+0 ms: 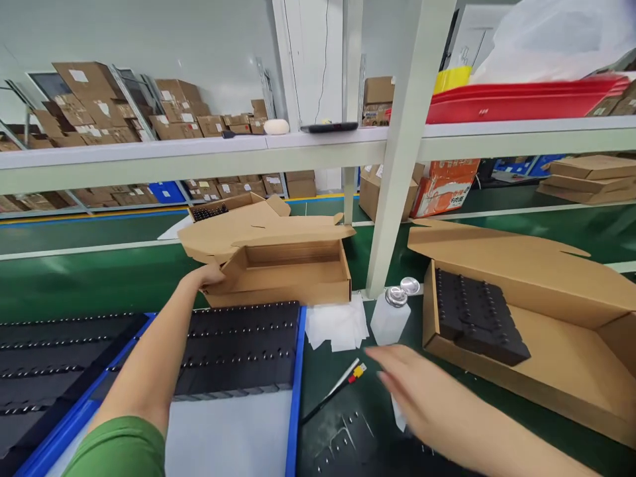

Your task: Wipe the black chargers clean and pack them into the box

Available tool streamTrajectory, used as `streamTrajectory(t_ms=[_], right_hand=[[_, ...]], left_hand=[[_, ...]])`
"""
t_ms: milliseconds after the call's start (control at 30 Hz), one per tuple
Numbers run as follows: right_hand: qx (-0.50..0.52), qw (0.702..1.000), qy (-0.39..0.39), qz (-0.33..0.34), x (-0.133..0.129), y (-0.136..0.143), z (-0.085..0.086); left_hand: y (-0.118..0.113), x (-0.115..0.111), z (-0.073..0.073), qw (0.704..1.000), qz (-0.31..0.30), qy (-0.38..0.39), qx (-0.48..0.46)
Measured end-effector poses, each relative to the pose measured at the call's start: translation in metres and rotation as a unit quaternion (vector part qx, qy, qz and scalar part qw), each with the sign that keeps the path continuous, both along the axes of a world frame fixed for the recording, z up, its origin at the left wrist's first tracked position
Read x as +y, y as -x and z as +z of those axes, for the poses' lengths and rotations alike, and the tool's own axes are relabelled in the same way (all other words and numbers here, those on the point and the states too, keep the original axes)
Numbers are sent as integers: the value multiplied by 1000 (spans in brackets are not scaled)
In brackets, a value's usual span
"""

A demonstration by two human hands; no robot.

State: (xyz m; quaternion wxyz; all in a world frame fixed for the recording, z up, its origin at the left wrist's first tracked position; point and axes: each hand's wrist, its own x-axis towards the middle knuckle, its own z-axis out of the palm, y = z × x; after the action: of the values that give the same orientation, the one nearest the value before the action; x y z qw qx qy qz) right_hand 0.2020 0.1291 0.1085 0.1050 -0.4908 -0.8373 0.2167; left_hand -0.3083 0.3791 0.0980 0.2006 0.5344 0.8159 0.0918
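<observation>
Left hand clamped on the left end of an open carton, fingertips partly hidden by the cardboard. Carton at mid-scene on the far side of the tabletop, with lid folded back toward the far side and bare floor visible inside. Right hand blurred, stretched over the near right part of the tabletop, just nearer than a white bottle with a metal top and raised cap. Beneath the right hand, a small white item, mostly covered; cannot tell whether gripped, nor whether fingers and thumb apart or together.

Between carton and right hand, white wipes in a loose overlapping pile, left of the bottle. Nearer, a black cable with a red-and-yellow plug. Nearer again, dark studded parts on the tabletop.

At near left, a blue-rimmed tray with black studded blocks in rows across its far part. Farther left, more black blocks. At right, a second open carton with black studded pieces in its left part.
</observation>
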Motion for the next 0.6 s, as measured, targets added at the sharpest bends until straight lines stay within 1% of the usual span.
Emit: streamTrajectory(t_ms=[33, 100, 167, 233, 300, 333, 400, 467, 500, 600], right_hand=[[-65, 998, 24, 13, 17, 32, -4], [-93, 995, 37, -20, 55, 85, -20], [-102, 991, 29, -81, 89, 118, -44], [-92, 989, 14, -116, 112, 134, -67], [-72, 989, 7, -130, 121, 139, -85], [-60, 989, 7, -132, 122, 138, -91], [-28, 990, 7, -137, 123, 133, -98], [15, 988, 1, -156, 127, 124, -97], [39, 983, -5, -177, 131, 119, -95], [108, 954, -31, -277, 152, 104, -86]], left_hand=[[1, -2, -5, 1000, 5, 23, 14], [1, -4, -11, 998, 9, 43, 43], [0, -2, -15, 997, 6, 36, 73], [-3, 2, -17, 995, -1, 19, 96], [-5, 5, -19, 994, -9, 2, 112], [-5, 6, -20, 993, -14, -5, 117], [-3, 5, -22, 992, -23, -15, 122], [1, 2, -24, 992, -29, -22, 123], [2, 0, -25, 992, -31, -26, 122], [6, -2, -25, 992, -34, -34, 118]])
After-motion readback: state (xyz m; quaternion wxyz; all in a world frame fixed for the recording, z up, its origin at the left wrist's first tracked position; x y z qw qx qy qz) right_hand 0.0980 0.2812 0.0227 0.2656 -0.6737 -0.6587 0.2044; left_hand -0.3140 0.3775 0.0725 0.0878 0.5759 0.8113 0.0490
